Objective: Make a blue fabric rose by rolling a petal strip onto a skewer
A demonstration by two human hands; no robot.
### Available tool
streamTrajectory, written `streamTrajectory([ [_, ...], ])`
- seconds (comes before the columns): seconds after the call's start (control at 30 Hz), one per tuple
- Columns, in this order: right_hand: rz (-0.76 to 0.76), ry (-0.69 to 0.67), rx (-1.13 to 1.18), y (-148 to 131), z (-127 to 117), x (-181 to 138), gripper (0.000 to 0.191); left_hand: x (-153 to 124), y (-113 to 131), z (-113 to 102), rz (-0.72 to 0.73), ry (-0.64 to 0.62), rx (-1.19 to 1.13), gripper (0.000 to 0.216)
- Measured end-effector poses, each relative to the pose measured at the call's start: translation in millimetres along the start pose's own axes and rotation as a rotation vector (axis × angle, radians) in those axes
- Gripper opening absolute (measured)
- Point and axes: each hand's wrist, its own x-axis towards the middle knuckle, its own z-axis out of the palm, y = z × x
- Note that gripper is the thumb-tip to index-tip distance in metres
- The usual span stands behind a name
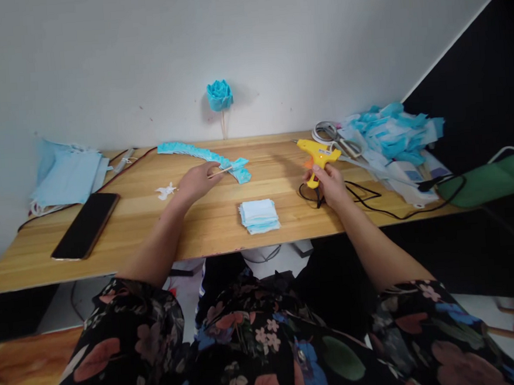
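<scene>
A person seated at a wooden table [215, 219] works with both bare hands, seen from above. The left hand [197, 182] rests on the tabletop with its fingers pinched together on a thin wooden stick [220, 171]. The stick's far end meets a long curved strip [204, 154] of blue pleated fabric that lies flat toward the back of the table. The right hand [329, 184] is wrapped around the grip of a yellow glue gun [318, 153], fingers closed on it, nozzle pointing left toward the strip. The gun's black cord [363, 195] loops on the table just beside that hand.

In front of the person, between the hands, sits a small stack [259, 216] of cut pale-blue squares. A finished blue fabric rose [220, 95] on a stick leans against the wall behind. Scissors [334, 134] and a heap of blue scraps [389, 133] lie at right; face masks [68, 173] and a dark phone [85, 225] lie at left.

The step in hand appears to be gluing the strip to the stick. It would likely go best with the stick held steady and low, the nozzle brought close before squeezing, only a small bead laid, and the fingertips kept clear of hot glue. The cord should stay free of the stack.
</scene>
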Motion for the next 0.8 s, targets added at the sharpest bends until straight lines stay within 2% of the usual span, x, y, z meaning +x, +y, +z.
streamTrajectory([
  [0.13, 0.008, -0.001, 0.024, -0.8, 0.1, 0.5, 0.047, 0.5, -3.3, 0.7, 0.001, 0.022, -0.02, 0.052],
  [0.33, 0.026, -0.01, 0.03, -2.6, 0.8, -0.5, 0.046, -1.7, 7.9, 2.1, 0.137, 0.095, -0.233, 0.043],
  [0.5, 0.005, -0.08, -0.018, -5.7, 2.3, -1.0, 0.04, 2.0, 12.4, 4.6, 0.114, 0.139, -0.223, 0.044],
  [0.6, -0.031, -0.129, -0.092, -21.6, 10.7, 5.8, 0.041, 5.3, 8.6, 6.2, 0.089, 0.149, -0.18, 0.044],
  [0.7, -0.114, -0.243, -0.102, -51.9, 28.0, 13.3, 0.042, 7.3, 4.5, 7.3, 0.081, 0.174, -0.158, 0.043],
  [0.8, -0.144, -0.387, 0.043, -84.9, 49.8, 15.5, 0.042, 7.8, 0.7, 8.5, 0.079, 0.192, -0.162, 0.041],
])
